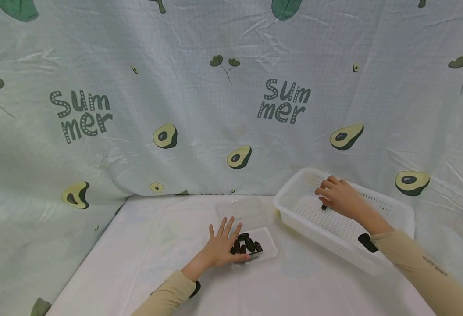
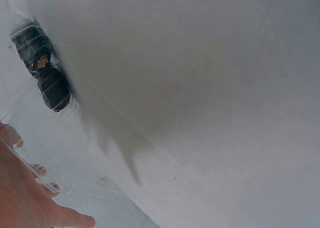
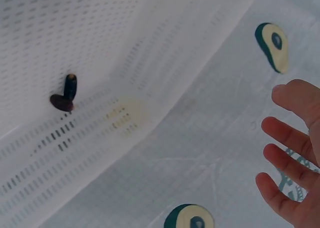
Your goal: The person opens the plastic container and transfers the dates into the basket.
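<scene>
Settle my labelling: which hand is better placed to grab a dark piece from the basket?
Likely the right hand: it's over the basket, near its dark pieces; the left hand is at the box.

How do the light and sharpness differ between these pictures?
Head view: bright, pale glare on the printed sheet; left wrist view: dim, soft, bright streaks on the clear box, a shadow beside it; right wrist view: greyish, the white basket slightly blurred.

Pale backdrop sheet [image 1: 200, 96] — printed avocados [image 1: 239, 157], grey-green "summer" lettering [image 1: 284, 102] — white tabletop [image 1: 137, 263] below.
</scene>
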Demonstrator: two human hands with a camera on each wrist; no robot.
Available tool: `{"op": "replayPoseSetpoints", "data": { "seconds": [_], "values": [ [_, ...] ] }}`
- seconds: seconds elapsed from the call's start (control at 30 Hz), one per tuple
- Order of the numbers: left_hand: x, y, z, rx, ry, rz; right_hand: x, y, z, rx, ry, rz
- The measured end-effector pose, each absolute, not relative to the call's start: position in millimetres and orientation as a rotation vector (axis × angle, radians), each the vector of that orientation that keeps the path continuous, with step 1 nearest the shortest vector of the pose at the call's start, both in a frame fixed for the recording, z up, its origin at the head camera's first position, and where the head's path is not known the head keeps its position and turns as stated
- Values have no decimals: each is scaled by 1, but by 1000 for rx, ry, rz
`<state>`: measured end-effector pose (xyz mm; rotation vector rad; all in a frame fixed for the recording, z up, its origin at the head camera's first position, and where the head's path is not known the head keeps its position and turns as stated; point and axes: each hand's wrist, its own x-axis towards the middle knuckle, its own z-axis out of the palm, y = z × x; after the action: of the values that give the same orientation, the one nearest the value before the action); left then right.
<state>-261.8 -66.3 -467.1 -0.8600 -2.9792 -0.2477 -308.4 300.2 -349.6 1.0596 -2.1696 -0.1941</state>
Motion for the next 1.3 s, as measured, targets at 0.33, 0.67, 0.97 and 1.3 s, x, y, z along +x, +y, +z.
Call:
{"op": "replayPoseSetpoints", "data": {
  "seconds": [0.33,0.67,0.97,1.3],
  "values": [
    [-262,-67,-464,-871,-2976,-259,-293,267,-352,1121,-2145,-209],
    [-264,-67,-465,-877,-2983,-208,-284,231,-368,1200,-2215,-197],
    [-263,-67,-461,-896,-2965,-210,-282,206,-387,1262,-2263,-209],
    [-269,-69,-463,-809,-2971,-130,-292,180,-417,1304,-2267,-244]
  ]
}}
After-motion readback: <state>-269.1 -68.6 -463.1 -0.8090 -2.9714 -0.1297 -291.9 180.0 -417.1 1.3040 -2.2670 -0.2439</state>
